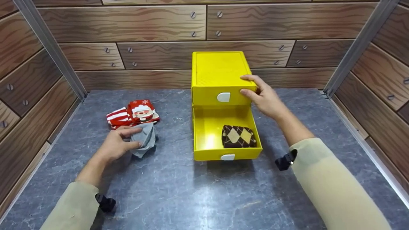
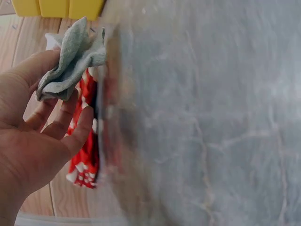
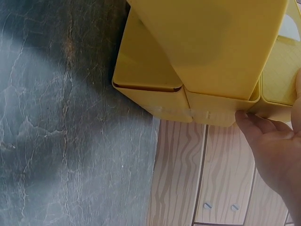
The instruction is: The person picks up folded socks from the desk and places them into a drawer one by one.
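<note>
My left hand (image 1: pixel 119 143) pinches a small folded grey sock (image 1: pixel 145 137) between thumb and fingers, close over the table. In the left wrist view, the soft folds of the grey sock (image 2: pixel 70 66) stick out past the fingertips. Just behind it lies a folded red sock (image 1: pixel 143 111) with a Santa face and white stripes. The yellow drawer cabinet (image 1: pixel 220 67) has its upper drawer in and its lower drawer (image 1: pixel 207 155) pulled out. A folded brown argyle sock (image 1: pixel 239 136) lies in that drawer's right part. My right hand (image 1: pixel 266 97) grips the cabinet's upper right front corner, thumb on the front.
The grey marbled tabletop (image 1: pixel 172 191) stretches around the cabinet. Wood-patterned panels (image 1: pixel 143 24) wall off the back and both sides, with metal posts (image 1: pixel 358 44) at the rear corners. The pulled-out drawer juts toward the front.
</note>
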A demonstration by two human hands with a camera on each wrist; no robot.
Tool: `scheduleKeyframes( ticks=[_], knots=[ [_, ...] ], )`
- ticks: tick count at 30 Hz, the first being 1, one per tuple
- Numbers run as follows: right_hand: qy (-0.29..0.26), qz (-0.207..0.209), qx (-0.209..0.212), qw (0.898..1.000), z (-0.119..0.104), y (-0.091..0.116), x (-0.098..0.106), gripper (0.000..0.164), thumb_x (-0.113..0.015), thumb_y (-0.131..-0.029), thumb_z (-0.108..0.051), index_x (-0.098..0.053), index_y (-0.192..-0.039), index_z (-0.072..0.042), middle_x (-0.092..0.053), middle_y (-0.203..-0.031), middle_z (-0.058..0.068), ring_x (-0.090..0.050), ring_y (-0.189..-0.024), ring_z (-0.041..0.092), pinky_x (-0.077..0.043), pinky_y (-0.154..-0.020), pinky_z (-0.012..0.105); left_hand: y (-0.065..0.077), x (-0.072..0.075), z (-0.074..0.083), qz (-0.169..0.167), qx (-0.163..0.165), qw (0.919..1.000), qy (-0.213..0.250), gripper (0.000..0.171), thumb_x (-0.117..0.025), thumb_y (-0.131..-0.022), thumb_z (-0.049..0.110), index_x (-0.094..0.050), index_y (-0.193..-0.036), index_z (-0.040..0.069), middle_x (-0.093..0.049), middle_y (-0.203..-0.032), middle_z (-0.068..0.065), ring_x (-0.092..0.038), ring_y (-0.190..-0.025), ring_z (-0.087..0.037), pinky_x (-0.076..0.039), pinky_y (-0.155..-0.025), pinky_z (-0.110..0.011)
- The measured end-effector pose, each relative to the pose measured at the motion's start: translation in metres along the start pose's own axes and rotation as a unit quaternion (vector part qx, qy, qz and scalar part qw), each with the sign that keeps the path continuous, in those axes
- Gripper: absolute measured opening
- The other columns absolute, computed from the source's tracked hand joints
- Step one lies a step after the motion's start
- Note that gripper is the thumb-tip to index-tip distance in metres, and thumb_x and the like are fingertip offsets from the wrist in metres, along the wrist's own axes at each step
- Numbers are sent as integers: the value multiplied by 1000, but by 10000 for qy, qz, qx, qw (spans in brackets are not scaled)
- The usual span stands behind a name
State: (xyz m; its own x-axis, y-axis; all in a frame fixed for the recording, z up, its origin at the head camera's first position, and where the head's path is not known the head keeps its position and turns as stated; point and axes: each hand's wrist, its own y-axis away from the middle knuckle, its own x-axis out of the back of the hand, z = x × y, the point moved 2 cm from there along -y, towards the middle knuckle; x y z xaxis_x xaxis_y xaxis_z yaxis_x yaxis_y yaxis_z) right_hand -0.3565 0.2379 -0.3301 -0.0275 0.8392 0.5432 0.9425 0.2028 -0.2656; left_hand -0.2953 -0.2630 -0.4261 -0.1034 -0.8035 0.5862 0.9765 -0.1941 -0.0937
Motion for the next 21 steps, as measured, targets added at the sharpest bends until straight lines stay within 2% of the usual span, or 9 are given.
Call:
scheduleKeyframes(
  ticks=[8, 16, 21],
  knots=[
    [52, 20, 29, 10000, 3, -1, 0, 49, -62, -107, -42, -51, -154, -34, -59, -132, 15, -56, -103, 26, -47, -82, 37, 4, 0, 31, 237, -382, 9990, 62, 55, -91, -84, 10, -73, -135, 3, -64, -137, -17, -59, -112, -26, -51, -91, -30],
    [62, -13, 55, 10000, 2, -1, 1, 50, -61, -108, -41, -50, -156, -33, -58, -134, 16, -57, -106, 27, -48, -84, 38, 5, -3, 76, 155, -770, 9969, -23, 54, -92, -83, 10, -75, -134, 6, -63, -136, -15, -59, -108, -25, -51, -90, -30],
    [61, -15, -15, 10000, 1, -1, 0, 50, -61, -107, -43, -50, -156, -33, -57, -137, 16, -57, -108, 27, -48, -85, 39, 7, -7, 105, 28, -1037, 9946, 86, 54, -93, -83, 11, -76, -134, 12, -64, -128, -9, -51, -99, -24, -44, -78, -25]
  ],
)
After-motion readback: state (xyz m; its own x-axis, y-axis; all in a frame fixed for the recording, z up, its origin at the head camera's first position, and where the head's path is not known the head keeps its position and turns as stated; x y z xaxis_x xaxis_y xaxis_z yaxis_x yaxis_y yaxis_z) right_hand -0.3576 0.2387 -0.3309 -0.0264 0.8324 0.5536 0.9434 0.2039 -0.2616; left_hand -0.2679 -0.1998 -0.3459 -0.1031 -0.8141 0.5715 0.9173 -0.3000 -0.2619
